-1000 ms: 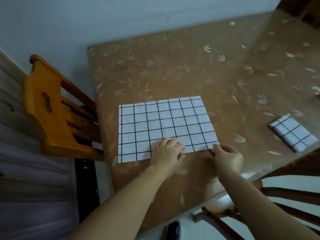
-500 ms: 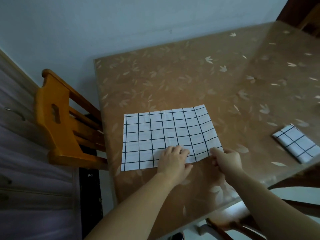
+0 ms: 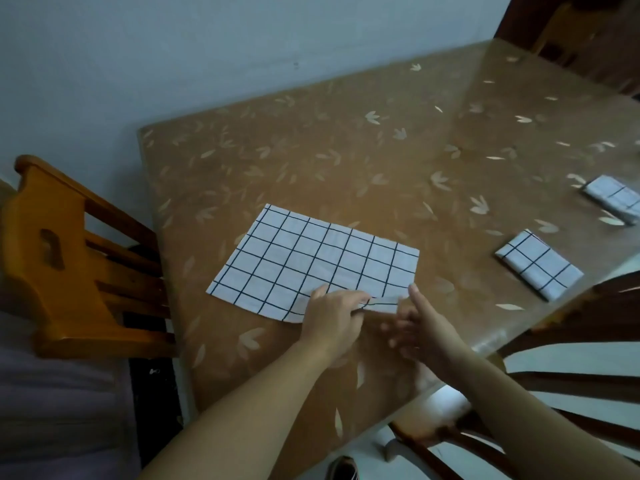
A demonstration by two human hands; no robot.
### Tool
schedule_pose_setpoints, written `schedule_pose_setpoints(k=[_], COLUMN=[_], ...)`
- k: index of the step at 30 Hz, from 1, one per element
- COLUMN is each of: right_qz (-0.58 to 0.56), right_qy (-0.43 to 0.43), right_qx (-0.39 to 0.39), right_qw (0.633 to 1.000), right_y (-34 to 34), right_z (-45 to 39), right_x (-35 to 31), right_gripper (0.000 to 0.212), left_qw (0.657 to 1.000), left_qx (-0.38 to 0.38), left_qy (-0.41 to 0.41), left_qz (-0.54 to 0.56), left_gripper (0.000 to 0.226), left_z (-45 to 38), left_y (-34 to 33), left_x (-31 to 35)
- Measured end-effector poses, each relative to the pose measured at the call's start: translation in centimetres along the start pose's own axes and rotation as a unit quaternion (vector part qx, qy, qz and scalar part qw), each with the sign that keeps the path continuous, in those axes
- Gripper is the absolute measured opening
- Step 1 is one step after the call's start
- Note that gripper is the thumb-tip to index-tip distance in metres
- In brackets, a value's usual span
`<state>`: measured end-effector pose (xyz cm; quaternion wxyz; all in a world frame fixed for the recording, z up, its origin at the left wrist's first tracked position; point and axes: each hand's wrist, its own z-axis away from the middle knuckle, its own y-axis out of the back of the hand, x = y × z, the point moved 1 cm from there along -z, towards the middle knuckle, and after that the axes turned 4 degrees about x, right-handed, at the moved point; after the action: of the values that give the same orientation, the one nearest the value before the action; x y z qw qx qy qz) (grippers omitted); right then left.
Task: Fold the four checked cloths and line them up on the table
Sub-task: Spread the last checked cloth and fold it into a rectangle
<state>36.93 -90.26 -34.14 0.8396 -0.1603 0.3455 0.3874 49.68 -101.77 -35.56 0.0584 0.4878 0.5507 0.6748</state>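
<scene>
We are working on the leaf-patterned table (image 3: 311, 161), where the open checked cloth (image 3: 311, 261) is lying near-left. Our left hand (image 3: 332, 317) is pinching its near edge; our right hand (image 3: 420, 329) is hovering alongside, fingers spread. We should be lifting evenly, matching corners.

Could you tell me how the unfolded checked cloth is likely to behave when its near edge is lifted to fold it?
The unfolded checked cloth is probably floppy: its near edge already curls where the left hand pinches it. It looks thin and light, lying flat. On the glossy table it may slide, so holding one side down would likely help.
</scene>
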Motion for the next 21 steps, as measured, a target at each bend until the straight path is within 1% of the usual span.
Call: schedule_pose_setpoints(k=[1, 2, 3, 4, 5, 6, 7, 8, 9, 10, 11, 12, 13, 14, 15, 17, 18, 19, 20, 21], right_qz=[-0.031, -0.048, -0.022, 0.046, 0.127, 0.198, 0.264, 0.335, 0.420, 0.507, 0.570, 0.602, 0.613, 0.612, 0.613, 0.612, 0.618, 0.641, 0.674, 0.699], right_qy=[0.002, 0.011, 0.035, 0.073, 0.119, 0.161, 0.200, 0.235, 0.274, 0.311, 0.341, 0.365, 0.381, 0.399, 0.419, 0.473, 0.502, 0.508, 0.492, 0.464], right_qx=[0.026, 0.053, 0.087, 0.123, 0.156, 0.184, 0.195, 0.200, 0.200, 0.200, 0.199, 0.196, 0.190, 0.179, 0.165, 0.126, 0.098, 0.065, 0.027, -0.012], right_qw=[0.999, 0.997, 0.995, 0.989, 0.972, 0.949, 0.923, 0.890, 0.842, 0.778, 0.720, 0.682, 0.666, 0.658, 0.649, 0.621, 0.597, 0.572, 0.551, 0.544], right_y=[0.1, 0.2, 0.5, 0.6, 0.8, 0.9, 0.9, 0.9, 0.7, 0.5, 0.3, 0.0, -0.1, -0.3, -0.4, -0.6, -0.7, -1.0, -1.5, -2.0], right_z=[-0.2, -0.6, -1.2, -1.8, -2.4, -2.8, -2.9, -3.1, -3.2, -3.4, -3.6, -3.8, -3.9, -3.8, -3.7, -2.8, -2.3, -1.7, -1.3, -1.0], right_x=[-0.2, -0.2, -0.2, -0.2, -0.1, -0.3, -0.7, -1.0, -1.3, -1.6, -1.8, -1.9, -2.1, -2.3, -2.3, -2.2, -2.1, -2.1, -1.8, -1.4], right_gripper=[0.048, 0.039, 0.026, 0.015, 0.023, 0.042, 0.060, 0.073, 0.080, 0.079, 0.071, 0.058, 0.042, 0.028, 0.019, 0.010, 0.004, 0.007, 0.015, 0.020], left_qw=[0.999, 0.995, 0.992, 0.988, 0.985, 0.982, 0.981, 0.980, 0.978, 0.979, 0.980, 0.982, 0.984, 0.986, 0.990, 0.996, 0.997, 0.997, 0.994, 0.989], left_qx=[0.004, -0.001, -0.013, -0.028, -0.037, -0.041, -0.043, -0.050, -0.067, -0.087, -0.101, -0.108, -0.108, -0.104, -0.084, -0.030, -0.003, 0.011, 0.017, 0.024], left_qy=[0.032, 0.055, 0.067, 0.076, 0.080, 0.084, 0.085, 0.085, 0.082, 0.072, 0.060, 0.050, 0.044, 0.045, 0.044, 0.042, 0.050, 0.069, 0.101, 0.135], left_qz=[0.041, 0.079, 0.110, 0.132, 0.151, 0.163, 0.171, 0.175, 0.178, 0.170, 0.160, 0.146, 0.136, 0.123, 0.107, 0.068, 0.051, 0.041, 0.045, 0.059], left_gripper=[0.024, 0.021, 0.020, 0.019, 0.019, 0.019, 0.019, 0.019, 0.017, 0.017, 0.017, 0.016, 0.017, 0.019, 0.023, 0.040, 0.048, 0.052, 0.053, 0.052], left_z=[0.1, 0.2, 0.3, 0.5, 0.8, 1.1, 1.4, 1.9, 2.3, 2.8, 3.4, 3.8, 4.2, 4.6, 4.8, 4.8, 4.7, 4.5, 4.5, 4.5], left_y=[0.5, 1.0, 1.4, 1.9, 2.5, 2.9, 3.3, 3.7, 4.2, 4.6, 5.0, 5.3, 5.7, 6.0, 6.2, 6.2, 6.1, 6.4, 6.7, 7.1], left_x=[-0.5, -1.1, -1.5, -1.6, -1.8, -2.1, -2.5, -3.0, -3.5, -4.0, -4.5, -4.9, -5.3, -5.7, -6.3, -7.6, -8.3, -8.3, -8.4, -8.5])
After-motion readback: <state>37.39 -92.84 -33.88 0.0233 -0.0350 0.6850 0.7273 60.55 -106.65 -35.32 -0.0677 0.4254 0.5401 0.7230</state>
